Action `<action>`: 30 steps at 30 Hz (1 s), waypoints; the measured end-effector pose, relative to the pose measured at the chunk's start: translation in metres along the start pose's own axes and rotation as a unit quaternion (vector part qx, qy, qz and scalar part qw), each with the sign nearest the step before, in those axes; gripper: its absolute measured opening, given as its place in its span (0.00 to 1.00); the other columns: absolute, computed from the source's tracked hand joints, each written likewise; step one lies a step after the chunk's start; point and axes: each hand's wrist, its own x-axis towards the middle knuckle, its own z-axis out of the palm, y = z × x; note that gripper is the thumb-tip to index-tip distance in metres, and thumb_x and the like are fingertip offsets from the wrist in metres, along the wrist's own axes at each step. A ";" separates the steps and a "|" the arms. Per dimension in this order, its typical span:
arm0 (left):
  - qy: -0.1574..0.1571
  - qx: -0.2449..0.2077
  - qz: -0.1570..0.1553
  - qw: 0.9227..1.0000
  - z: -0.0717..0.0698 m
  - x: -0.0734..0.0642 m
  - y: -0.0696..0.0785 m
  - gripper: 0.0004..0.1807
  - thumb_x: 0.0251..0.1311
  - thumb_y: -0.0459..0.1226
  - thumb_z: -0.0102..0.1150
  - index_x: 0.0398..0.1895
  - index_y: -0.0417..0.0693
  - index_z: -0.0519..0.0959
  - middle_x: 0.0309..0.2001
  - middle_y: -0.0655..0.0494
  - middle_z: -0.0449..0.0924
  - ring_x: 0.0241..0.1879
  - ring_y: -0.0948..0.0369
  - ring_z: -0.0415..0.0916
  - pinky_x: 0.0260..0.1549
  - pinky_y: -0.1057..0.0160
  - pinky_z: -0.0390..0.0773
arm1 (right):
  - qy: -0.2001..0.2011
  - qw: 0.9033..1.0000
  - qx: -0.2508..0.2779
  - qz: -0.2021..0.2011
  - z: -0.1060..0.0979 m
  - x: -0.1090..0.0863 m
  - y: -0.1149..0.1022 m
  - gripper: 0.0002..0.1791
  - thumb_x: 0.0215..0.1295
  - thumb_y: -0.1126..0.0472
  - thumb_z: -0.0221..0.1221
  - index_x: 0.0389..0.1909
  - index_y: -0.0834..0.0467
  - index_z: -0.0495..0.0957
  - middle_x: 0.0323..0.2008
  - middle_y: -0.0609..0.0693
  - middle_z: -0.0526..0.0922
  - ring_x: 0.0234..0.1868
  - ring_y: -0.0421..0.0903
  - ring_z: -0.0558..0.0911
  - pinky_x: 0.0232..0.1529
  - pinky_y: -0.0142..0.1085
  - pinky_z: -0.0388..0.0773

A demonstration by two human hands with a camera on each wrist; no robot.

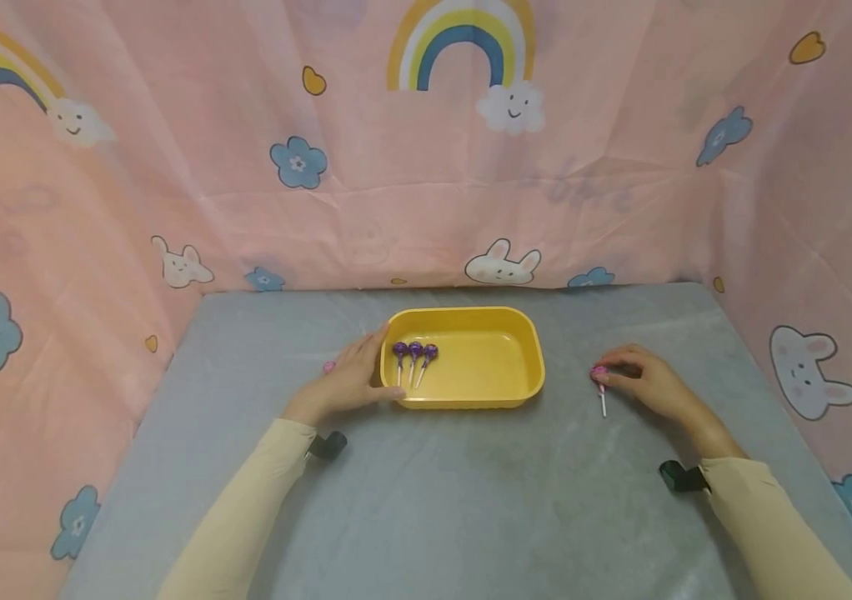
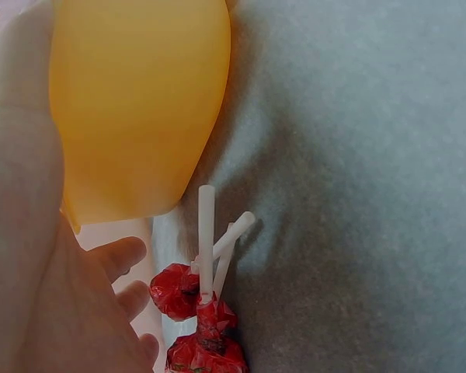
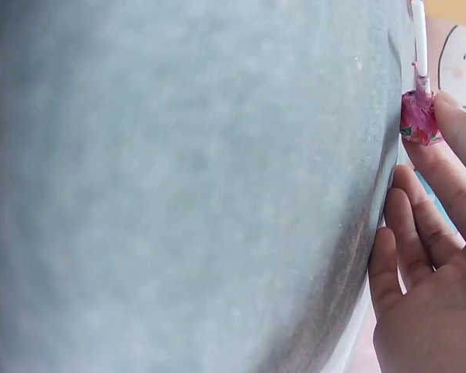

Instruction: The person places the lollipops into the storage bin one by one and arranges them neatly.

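A yellow plastic tray (image 1: 471, 398) stands on the grey table, with three purple-wrapped lollipops (image 1: 415, 349) lying side by side at its left end. My left hand (image 1: 347, 375) rests against the tray's left end, thumb at the front corner and fingers extended along the side. Beside that hand, red-looking wrapped lollipops (image 2: 206, 353) lie on the table with white sticks; the head view shows only a bit of pink wrapper (image 1: 329, 367) past the hand. To the right of the tray, my right hand (image 1: 647, 383) pinches a pink-wrapped lollipop (image 3: 419, 120) by its head between thumb and index finger.
A pink curtain (image 1: 366, 217) printed with rainbows and rabbits encloses the table (image 1: 456, 508) at the back and sides. Dark wrist cameras (image 1: 328, 446) sit at both cuffs.
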 end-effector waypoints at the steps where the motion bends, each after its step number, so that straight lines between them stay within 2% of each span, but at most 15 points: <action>1: -0.001 -0.001 -0.001 1.000 0.000 0.000 0.000 0.65 0.52 0.65 0.64 0.79 0.65 0.27 0.81 0.46 0.40 0.80 0.45 0.38 0.76 0.39 0.45 | 0.003 1.000 0.000 -0.002 0.000 0.000 0.000 0.23 0.67 0.46 0.61 0.54 0.59 0.80 0.58 0.60 0.75 0.61 0.58 0.71 0.61 0.60 0.67; 11: -0.008 -0.008 -0.001 1.000 -0.002 -0.001 0.002 0.65 0.53 0.65 0.64 0.79 0.64 0.27 0.81 0.46 0.40 0.80 0.45 0.37 0.77 0.39 0.45 | 0.001 1.000 0.000 0.008 0.001 0.000 0.000 0.23 0.68 0.46 0.61 0.53 0.59 0.80 0.59 0.60 0.75 0.62 0.59 0.71 0.64 0.62 0.66; 17: -0.011 -0.008 -0.004 1.000 -0.002 -0.001 0.003 0.65 0.53 0.64 0.64 0.79 0.64 0.27 0.81 0.46 0.39 0.80 0.45 0.37 0.77 0.39 0.45 | 0.007 1.000 -0.005 -0.004 0.000 0.001 0.000 0.21 0.68 0.47 0.61 0.51 0.59 0.81 0.56 0.61 0.78 0.60 0.59 0.73 0.61 0.60 0.69; 21: -0.010 -0.005 -0.004 1.000 -0.002 -0.002 0.003 0.65 0.53 0.64 0.64 0.79 0.64 0.27 0.81 0.46 0.40 0.80 0.45 0.38 0.77 0.40 0.45 | -0.002 1.000 -0.006 0.010 -0.002 0.002 -0.002 0.22 0.68 0.45 0.61 0.51 0.58 0.80 0.55 0.59 0.79 0.59 0.58 0.74 0.61 0.60 0.70; 25: -0.007 -0.004 -0.005 1.000 -0.003 -0.002 0.004 0.65 0.53 0.64 0.65 0.79 0.64 0.27 0.81 0.46 0.40 0.80 0.45 0.38 0.77 0.40 0.46 | -0.020 0.999 -0.010 0.025 -0.006 0.003 -0.009 0.25 0.68 0.42 0.59 0.53 0.58 0.78 0.56 0.61 0.79 0.59 0.62 0.76 0.59 0.62 0.73; 27: -0.008 -0.004 -0.005 1.000 -0.003 -0.002 0.003 0.65 0.53 0.64 0.64 0.79 0.64 0.27 0.81 0.46 0.40 0.80 0.46 0.38 0.77 0.40 0.46 | -0.018 1.000 -0.012 0.019 -0.009 0.005 -0.012 0.25 0.68 0.43 0.59 0.54 0.59 0.78 0.56 0.62 0.79 0.58 0.63 0.77 0.56 0.61 0.75; 30: -0.008 -0.004 -0.003 1.000 -0.002 -0.001 0.002 0.65 0.53 0.65 0.64 0.79 0.64 0.27 0.81 0.46 0.40 0.80 0.46 0.38 0.77 0.41 0.46 | -0.008 1.000 -0.014 -0.002 -0.011 0.007 -0.018 0.23 0.69 0.46 0.59 0.52 0.60 0.79 0.53 0.61 0.81 0.55 0.58 0.79 0.55 0.58 0.77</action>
